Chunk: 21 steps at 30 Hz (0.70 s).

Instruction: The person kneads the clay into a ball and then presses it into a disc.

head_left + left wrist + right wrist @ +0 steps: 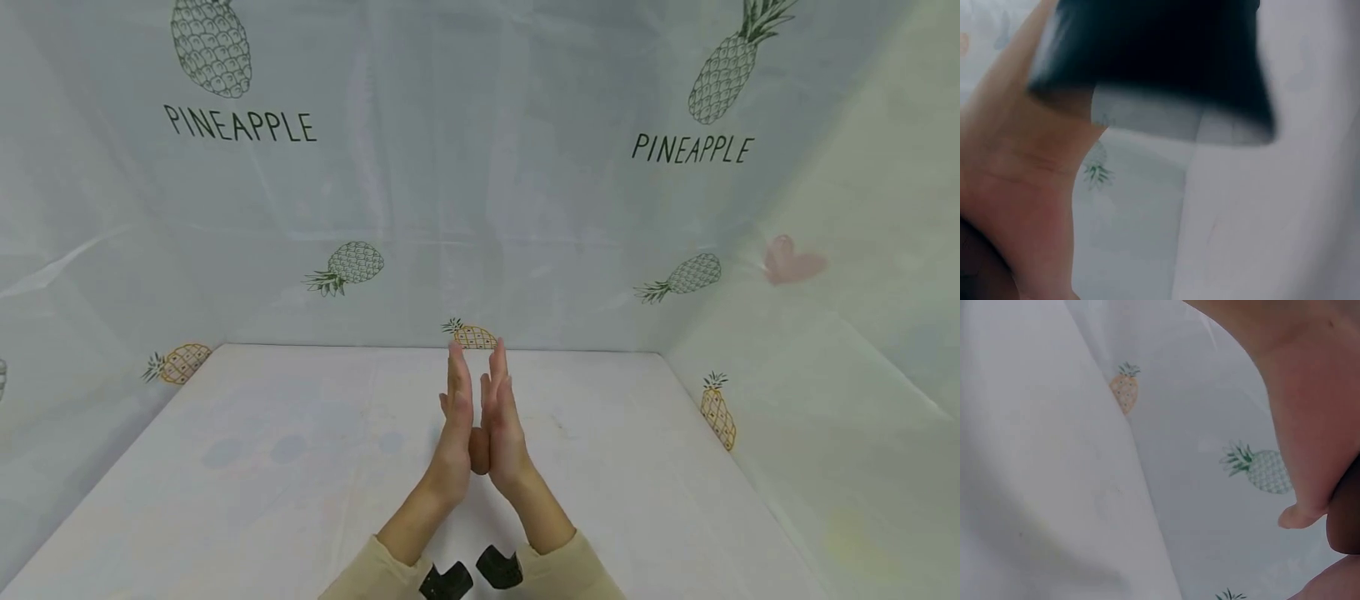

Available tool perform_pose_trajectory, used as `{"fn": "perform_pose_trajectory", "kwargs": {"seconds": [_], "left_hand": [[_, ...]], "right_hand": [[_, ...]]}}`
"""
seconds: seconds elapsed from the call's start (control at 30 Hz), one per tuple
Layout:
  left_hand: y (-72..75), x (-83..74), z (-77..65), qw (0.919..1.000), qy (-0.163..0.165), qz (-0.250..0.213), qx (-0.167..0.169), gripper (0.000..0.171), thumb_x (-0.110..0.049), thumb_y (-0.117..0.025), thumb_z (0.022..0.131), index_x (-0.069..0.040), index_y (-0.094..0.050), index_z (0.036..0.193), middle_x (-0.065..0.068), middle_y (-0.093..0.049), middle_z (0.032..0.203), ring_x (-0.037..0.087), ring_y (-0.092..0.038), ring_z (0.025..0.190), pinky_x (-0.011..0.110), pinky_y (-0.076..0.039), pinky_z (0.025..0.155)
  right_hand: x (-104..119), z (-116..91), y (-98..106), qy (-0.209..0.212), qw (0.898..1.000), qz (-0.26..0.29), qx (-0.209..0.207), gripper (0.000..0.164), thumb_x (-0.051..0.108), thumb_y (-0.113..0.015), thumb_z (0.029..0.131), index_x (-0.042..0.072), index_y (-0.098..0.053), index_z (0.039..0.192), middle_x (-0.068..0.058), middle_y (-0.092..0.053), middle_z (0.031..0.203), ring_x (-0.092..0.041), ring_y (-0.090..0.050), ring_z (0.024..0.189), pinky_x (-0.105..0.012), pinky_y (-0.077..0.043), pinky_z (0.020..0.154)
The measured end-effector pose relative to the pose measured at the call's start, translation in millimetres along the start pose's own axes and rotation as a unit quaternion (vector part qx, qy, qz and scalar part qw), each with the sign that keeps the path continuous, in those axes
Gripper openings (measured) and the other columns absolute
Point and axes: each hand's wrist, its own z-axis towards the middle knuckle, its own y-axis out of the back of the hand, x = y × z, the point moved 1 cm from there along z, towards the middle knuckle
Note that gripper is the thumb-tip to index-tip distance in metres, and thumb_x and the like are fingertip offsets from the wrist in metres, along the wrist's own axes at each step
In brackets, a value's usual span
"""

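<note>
A smooth, dark brown rounded lump [479,451] is pressed between the two palms; it looks like clay, but its kind cannot be told for certain. My left hand [454,425] stands upright with straight fingers, its palm against the lump's left side. Facing it, my right hand [507,437] touches the other side, fingers also extended upward. The right wrist view shows part of the lump [1342,528] next to the right palm, while only a dark corner of the lump [982,265] appears in the left wrist view. Most of its surface is covered by the hands.
Beneath the hands lies a white tabletop [300,467]. Pale sheeting [480,183] printed with pineapples rises behind it and at both sides. Black wrist-camera mounts [447,581] sit at the cuffs, close together.
</note>
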Motion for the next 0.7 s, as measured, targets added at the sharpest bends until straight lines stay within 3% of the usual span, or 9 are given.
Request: {"fn": "perform_pose_trajectory", "kwargs": {"seconds": [0.2, 0.23, 0.7], "left_hand": [[10.4, -0.1, 4.3, 0.9997, -0.007, 0.012, -0.018, 0.070, -0.065, -0.008, 0.109, -0.038, 0.020, 0.167, -0.014, 0.025, 0.174, 0.013, 0.024, 0.160, 0.057, 0.013, 0.128], [11.8, 0.0, 4.8, 0.9996, -0.011, 0.016, -0.021, 0.071, -0.065, -0.009, 0.109, -0.036, 0.020, 0.167, -0.014, 0.025, 0.174, 0.012, 0.027, 0.159, 0.062, 0.028, 0.120], [21.1, 9.7, 9.9, 0.9988, -0.008, 0.018, -0.044, 0.070, -0.061, -0.007, 0.110, -0.033, 0.020, 0.168, -0.012, 0.027, 0.174, 0.015, 0.030, 0.159, 0.063, 0.029, 0.118]], "right_hand": [[-4, -3, -9, -0.006, 0.999, -0.005, 0.032, 0.065, 0.059, -0.006, 0.111, 0.037, 0.016, 0.169, 0.007, 0.022, 0.176, -0.038, 0.017, 0.162, -0.065, 0.013, 0.126], [-4, -3, -10, -0.007, 0.999, -0.005, 0.033, 0.067, 0.061, -0.006, 0.111, 0.035, 0.016, 0.169, 0.007, 0.021, 0.176, -0.039, 0.016, 0.162, -0.065, 0.014, 0.126], [1, -5, -14, 0.015, 0.999, -0.011, 0.036, 0.064, 0.053, -0.003, 0.113, 0.030, 0.015, 0.170, 0.006, 0.021, 0.176, -0.032, 0.018, 0.162, -0.058, 0.014, 0.128]]}}
